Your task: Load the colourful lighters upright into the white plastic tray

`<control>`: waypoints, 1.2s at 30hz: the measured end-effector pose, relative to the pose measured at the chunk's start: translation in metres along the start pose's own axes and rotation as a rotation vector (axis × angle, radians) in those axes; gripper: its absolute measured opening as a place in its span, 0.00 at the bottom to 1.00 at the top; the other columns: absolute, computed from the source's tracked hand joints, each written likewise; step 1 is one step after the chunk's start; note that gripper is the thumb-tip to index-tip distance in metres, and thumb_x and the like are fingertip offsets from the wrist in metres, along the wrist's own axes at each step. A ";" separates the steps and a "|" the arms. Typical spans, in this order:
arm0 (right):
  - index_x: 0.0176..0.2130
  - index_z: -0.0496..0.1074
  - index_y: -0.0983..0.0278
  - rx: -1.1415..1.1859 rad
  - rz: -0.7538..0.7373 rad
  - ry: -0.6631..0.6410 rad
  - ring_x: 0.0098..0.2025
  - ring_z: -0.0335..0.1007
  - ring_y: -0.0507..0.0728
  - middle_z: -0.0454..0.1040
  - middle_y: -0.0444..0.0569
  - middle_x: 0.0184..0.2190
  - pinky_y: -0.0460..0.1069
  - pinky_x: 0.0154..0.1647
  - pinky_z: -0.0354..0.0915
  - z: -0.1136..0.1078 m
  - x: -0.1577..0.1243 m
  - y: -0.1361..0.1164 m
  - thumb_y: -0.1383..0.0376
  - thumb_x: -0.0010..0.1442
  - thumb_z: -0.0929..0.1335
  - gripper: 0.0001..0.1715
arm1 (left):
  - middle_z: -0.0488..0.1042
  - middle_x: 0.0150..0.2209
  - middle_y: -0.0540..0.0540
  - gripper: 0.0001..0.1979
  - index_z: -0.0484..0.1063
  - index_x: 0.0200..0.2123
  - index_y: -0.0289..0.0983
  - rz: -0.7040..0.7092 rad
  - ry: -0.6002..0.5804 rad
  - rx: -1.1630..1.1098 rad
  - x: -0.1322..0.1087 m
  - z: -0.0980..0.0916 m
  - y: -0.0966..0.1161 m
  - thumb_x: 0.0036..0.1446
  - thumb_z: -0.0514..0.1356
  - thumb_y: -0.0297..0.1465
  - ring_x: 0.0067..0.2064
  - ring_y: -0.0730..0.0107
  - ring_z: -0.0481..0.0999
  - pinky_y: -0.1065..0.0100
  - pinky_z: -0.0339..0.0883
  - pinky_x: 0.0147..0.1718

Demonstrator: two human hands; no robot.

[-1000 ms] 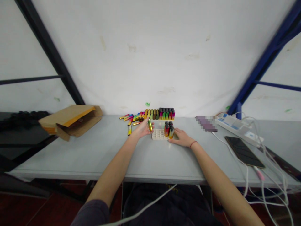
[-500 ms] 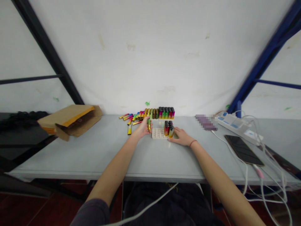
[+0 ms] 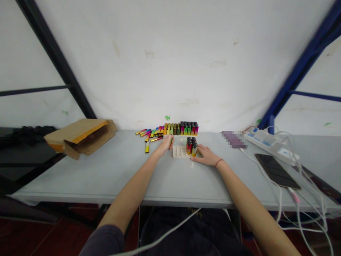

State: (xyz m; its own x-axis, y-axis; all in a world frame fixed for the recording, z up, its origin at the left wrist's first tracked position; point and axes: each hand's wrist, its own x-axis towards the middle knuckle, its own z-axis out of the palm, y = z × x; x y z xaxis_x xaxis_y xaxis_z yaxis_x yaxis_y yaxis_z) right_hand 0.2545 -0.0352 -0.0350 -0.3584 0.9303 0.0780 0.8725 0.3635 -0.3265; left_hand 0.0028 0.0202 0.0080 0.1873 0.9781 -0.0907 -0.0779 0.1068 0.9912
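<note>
My left hand (image 3: pixel 166 145) is closed round a lighter (image 3: pixel 171 142), of which only a green and red sliver shows between the fingers. It hangs just beyond the left end of a white tray with round holes (image 3: pixel 179 152). Several black-topped lighters (image 3: pixel 189 146) stand upright in the right part of this tray, and a yellow one (image 3: pixel 194 150) is at the front right. My right hand (image 3: pixel 207 156) rests on the table and grips the tray's right end, thumb along the front, fingers behind the yellow lighter.
Loose shiny lighters (image 3: pixel 147 146) lie at the back left. Upright rows of lighters (image 3: pixel 189 128) stand against the wall. A torn cardboard box (image 3: pixel 80 137) lies far left. On the right are a phone (image 3: pixel 277 170), a blurred-out purple item (image 3: pixel 234 139), a power strip (image 3: pixel 271 145) and white cables.
My left hand has turned over, so the lighter in it, seen upright before, is now mostly hidden by the fingers. My right hand and the tray have stayed in place.
</note>
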 end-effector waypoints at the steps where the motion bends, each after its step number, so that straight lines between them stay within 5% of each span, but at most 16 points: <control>1: 0.67 0.66 0.65 0.001 -0.001 -0.001 0.70 0.59 0.71 0.63 0.63 0.70 0.65 0.70 0.55 0.000 0.000 0.000 0.38 0.63 0.67 0.46 | 0.58 0.20 0.53 0.12 0.60 0.23 0.40 0.022 0.016 0.025 0.002 0.000 -0.001 0.59 0.54 0.31 0.22 0.74 0.56 0.74 0.51 0.20; 14: 0.68 0.65 0.65 0.007 -0.007 -0.004 0.70 0.59 0.71 0.63 0.64 0.69 0.66 0.70 0.55 0.000 0.000 0.000 0.39 0.63 0.67 0.47 | 0.60 0.24 0.50 0.14 0.60 0.24 0.40 0.115 0.113 0.067 0.007 -0.001 -0.011 0.62 0.55 0.30 0.29 0.68 0.61 0.73 0.54 0.24; 25: 0.66 0.66 0.65 0.007 -0.002 0.001 0.69 0.60 0.71 0.63 0.64 0.69 0.65 0.70 0.55 -0.001 -0.001 -0.002 0.39 0.63 0.67 0.46 | 0.59 0.21 0.53 0.15 0.59 0.24 0.39 0.048 0.084 -0.014 0.002 0.006 -0.005 0.62 0.57 0.31 0.23 0.76 0.58 0.76 0.52 0.21; 36: 0.66 0.67 0.66 0.000 -0.001 -0.005 0.69 0.61 0.71 0.64 0.64 0.69 0.63 0.70 0.56 -0.001 -0.001 -0.004 0.39 0.63 0.67 0.45 | 0.60 0.24 0.51 0.13 0.60 0.25 0.40 0.123 0.111 0.048 0.002 0.003 -0.007 0.63 0.56 0.29 0.28 0.70 0.61 0.73 0.53 0.25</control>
State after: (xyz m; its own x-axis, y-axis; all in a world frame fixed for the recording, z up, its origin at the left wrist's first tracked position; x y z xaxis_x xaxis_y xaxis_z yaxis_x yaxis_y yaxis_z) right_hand 0.2519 -0.0370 -0.0324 -0.3609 0.9297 0.0737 0.8723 0.3644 -0.3261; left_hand 0.0063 0.0205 0.0008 0.0695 0.9973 0.0246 -0.0463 -0.0214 0.9987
